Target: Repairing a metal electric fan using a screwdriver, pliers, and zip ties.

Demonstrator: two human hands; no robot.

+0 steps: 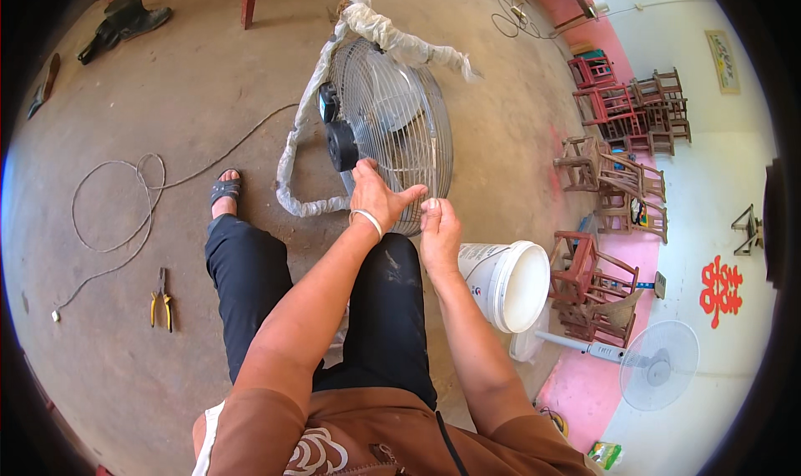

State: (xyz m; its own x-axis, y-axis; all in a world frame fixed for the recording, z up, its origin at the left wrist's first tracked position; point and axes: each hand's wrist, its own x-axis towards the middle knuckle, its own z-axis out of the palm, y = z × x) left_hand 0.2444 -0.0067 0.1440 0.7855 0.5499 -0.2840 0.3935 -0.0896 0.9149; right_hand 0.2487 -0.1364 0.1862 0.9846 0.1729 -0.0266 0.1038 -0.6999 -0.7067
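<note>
A large metal fan with a round wire fan guard (434,117) stands on the floor in front of my knees. Its black motor housing (341,146) faces left, and plastic-wrapped tubing (288,159) forms its stand. My left hand (380,194) grips the near part of the guard just below the motor, its thumb stretched toward the rim. At the near right rim, my right hand (440,226) is closed, with thumb and curled fingers pinching the guard's edge. The two thumbs almost meet. Whatever small part may lie under the right fingertips is hidden.
A white bucket (524,286) stands beside my right forearm. Pliers (161,301) with yellow handles and a looped cord (153,188) lie on the floor at left. Boots (125,24) are at the far left. Stacked wooden stools (596,267) and a standing fan (659,365) line the right wall.
</note>
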